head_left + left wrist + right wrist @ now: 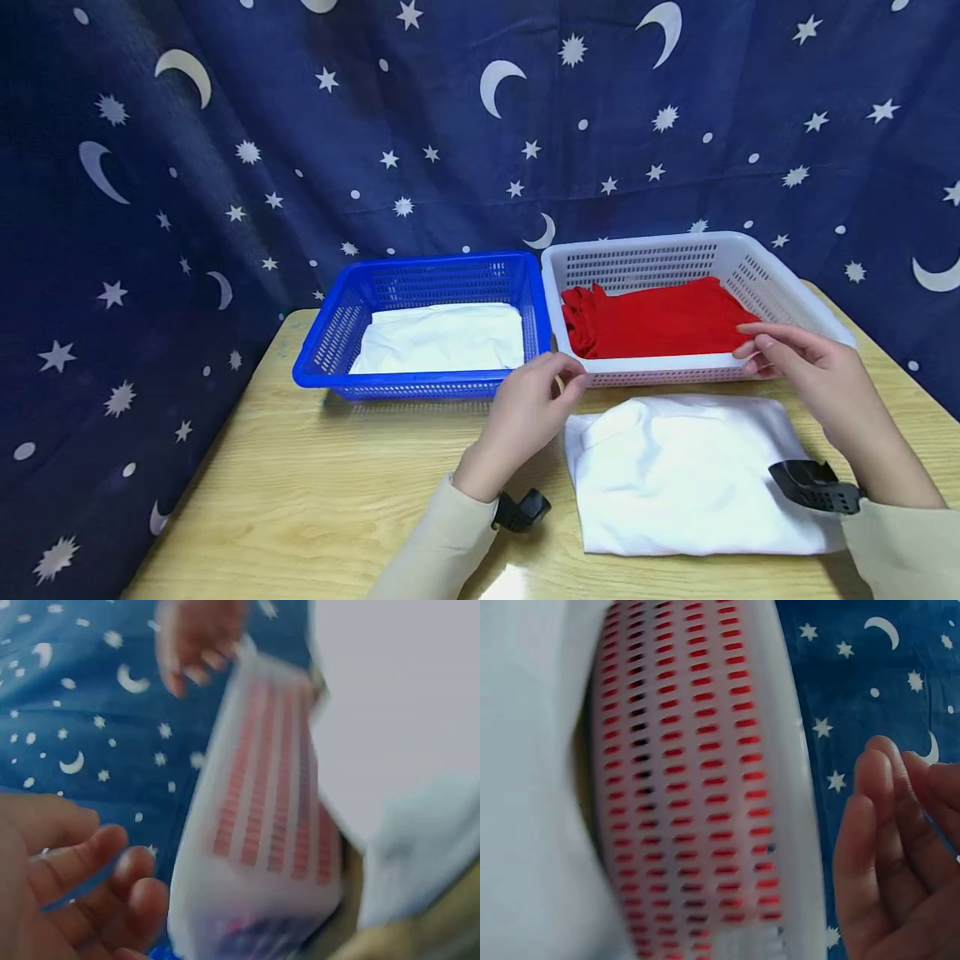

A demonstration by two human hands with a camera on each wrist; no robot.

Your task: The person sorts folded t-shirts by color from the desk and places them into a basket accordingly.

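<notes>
My left hand (531, 400) hovers by the front corners where the two baskets meet, fingers loosely bent around nothing. The right hand (813, 367) is near the front right rim of the white basket (660, 363), its fingers relaxed and holding nothing. Inside that basket lies a folded red garment (667, 321), bunched at its left end. In front of the basket, between my forearms, a folded white garment (690, 479) lies flat on the table. Both wrist views show bent fingers beside the white basket's slotted wall (682, 772), with red showing through the slots.
To the left stands a blue basket (420, 379) with a folded white cloth (442, 337) in it, side by side with the white one. Both sit at the back of a wooden table (300, 492). A dark blue curtain (450, 125) with moons and stars hangs behind and along the left.
</notes>
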